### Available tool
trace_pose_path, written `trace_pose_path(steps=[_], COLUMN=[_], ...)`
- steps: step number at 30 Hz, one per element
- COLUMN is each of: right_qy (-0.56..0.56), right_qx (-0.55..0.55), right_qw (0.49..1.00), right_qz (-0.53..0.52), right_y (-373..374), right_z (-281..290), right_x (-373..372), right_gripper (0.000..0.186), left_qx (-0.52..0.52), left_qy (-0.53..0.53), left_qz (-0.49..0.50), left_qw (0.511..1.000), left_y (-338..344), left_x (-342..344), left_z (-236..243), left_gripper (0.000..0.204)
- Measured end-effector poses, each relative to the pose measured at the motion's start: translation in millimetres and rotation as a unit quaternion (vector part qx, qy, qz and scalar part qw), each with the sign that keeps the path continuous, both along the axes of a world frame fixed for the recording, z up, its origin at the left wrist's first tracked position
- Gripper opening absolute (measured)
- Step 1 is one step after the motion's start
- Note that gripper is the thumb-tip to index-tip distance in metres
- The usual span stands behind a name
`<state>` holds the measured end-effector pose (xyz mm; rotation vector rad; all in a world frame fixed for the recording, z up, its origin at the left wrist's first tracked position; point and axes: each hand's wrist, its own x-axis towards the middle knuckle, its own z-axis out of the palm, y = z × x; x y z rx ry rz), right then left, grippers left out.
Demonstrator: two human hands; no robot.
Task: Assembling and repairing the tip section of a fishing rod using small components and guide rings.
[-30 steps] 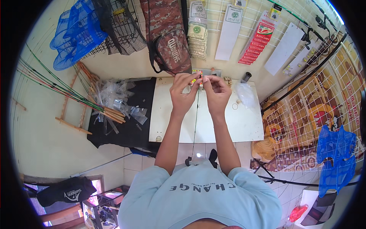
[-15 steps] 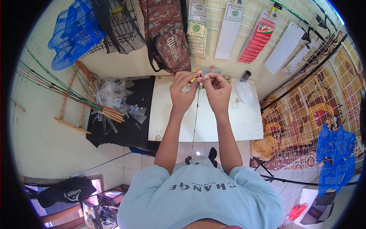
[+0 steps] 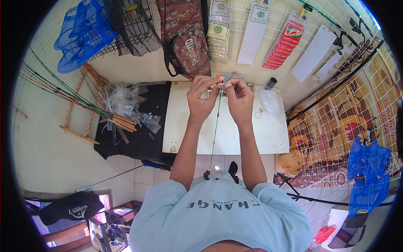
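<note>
My left hand [image 3: 200,100] and my right hand [image 3: 241,101] are raised over the far part of a white table [image 3: 189,140]. The fingertips of each are pinched together, almost touching the other hand's. What lies between them is too small to make out. A thin dark green fishing rod [image 3: 215,130] runs from near my waist up between my forearms to the fingers. Just behind the hands, a tray of small yellow, green and red pieces [image 3: 217,76] is partly hidden.
A black cloth [image 3: 142,145] with clear plastic bags [image 3: 121,103] lies left of the table, beneath wooden-handled rods [image 3: 124,122]. A dark cylinder [image 3: 271,82] and a plastic bag [image 3: 272,103] sit at the table's far right. A camouflage rod bag [image 3: 187,46] hangs behind; a white wire grid [image 3: 331,126] stands to the right.
The rod's upper part has shifted slightly to the right between my hands. Both hands keep their pinch in nearly the same place, and the view has moved a little.
</note>
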<state>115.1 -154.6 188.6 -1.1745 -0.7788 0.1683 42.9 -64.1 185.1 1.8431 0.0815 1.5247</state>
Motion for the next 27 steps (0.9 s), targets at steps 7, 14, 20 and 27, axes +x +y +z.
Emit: trace_pose_path(steps=[7,14,20,27], right_qy=[0.067,0.046,0.021,0.019], right_qx=[0.002,-0.015,-0.020,-0.003], right_qw=[0.997,0.999,0.999,0.999], right_qz=[0.028,0.013,0.020,0.026], right_y=[-5,-5,-6,-9], right_z=[7,5,11,13], right_x=[-2,-1,-2,-5], right_gripper=[0.011,0.012,0.012,0.012], left_qx=[-0.001,0.009,0.008,0.014], left_qy=[0.004,0.001,-0.001,0.000], left_qz=[0.006,0.012,0.025,0.037], left_qw=[1.000,1.000,1.000,0.999], left_y=[-3,-6,-9,-13], left_x=[-2,-4,-6,-10], left_z=[-1,1,0,2], left_gripper=[0.022,0.024,0.025,0.018])
